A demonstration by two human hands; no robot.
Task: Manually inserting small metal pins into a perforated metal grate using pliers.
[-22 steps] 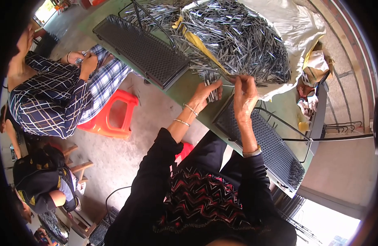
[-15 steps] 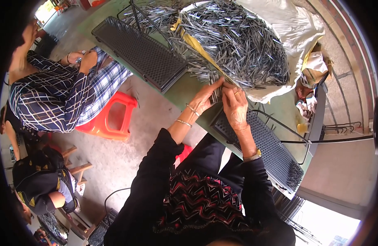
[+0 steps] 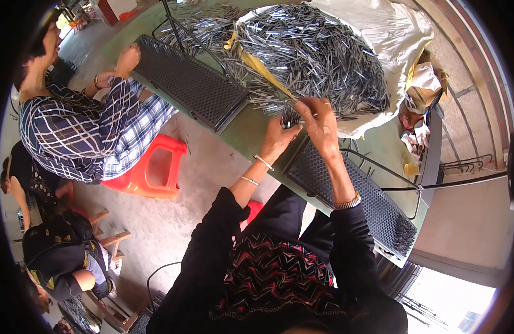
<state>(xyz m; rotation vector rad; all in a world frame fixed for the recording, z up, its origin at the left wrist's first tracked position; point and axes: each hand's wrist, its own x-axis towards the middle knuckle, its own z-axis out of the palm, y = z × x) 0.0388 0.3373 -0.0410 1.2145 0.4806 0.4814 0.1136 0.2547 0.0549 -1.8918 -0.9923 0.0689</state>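
A bundle of slender grey metal pieces [image 3: 291, 116] stands up between the thumb and fingers of my left hand [image 3: 279, 137], which is closed around it. Right beside it is my right hand [image 3: 322, 127], its fingers bent over at the edge of the heap; whatever they pinch is hidden. Beyond both hands lies a large heap of the same metal pieces [image 3: 324, 61] on a white sack [image 3: 399, 25] with a yellow strip [image 3: 265, 72] along its near side. Below my right hand, a dark perforated tray [image 3: 354, 192] slants toward the lower right, with pieces standing in its far right end.
A second perforated tray [image 3: 190, 80] lies on the green table [image 3: 243, 136] at the left. Next to it a person in a checked shirt [image 3: 73, 133] sits on a red stool [image 3: 162, 167]. Thin black metal bars [image 3: 176, 28] rise near the trays. A yellow cup [image 3: 411, 168] stands at the right.
My right hand has turned and risen slightly away from my left hand, uncovering the bundle's upper end. My left hand has dropped slightly. The seated person has raised a hand to the left tray.
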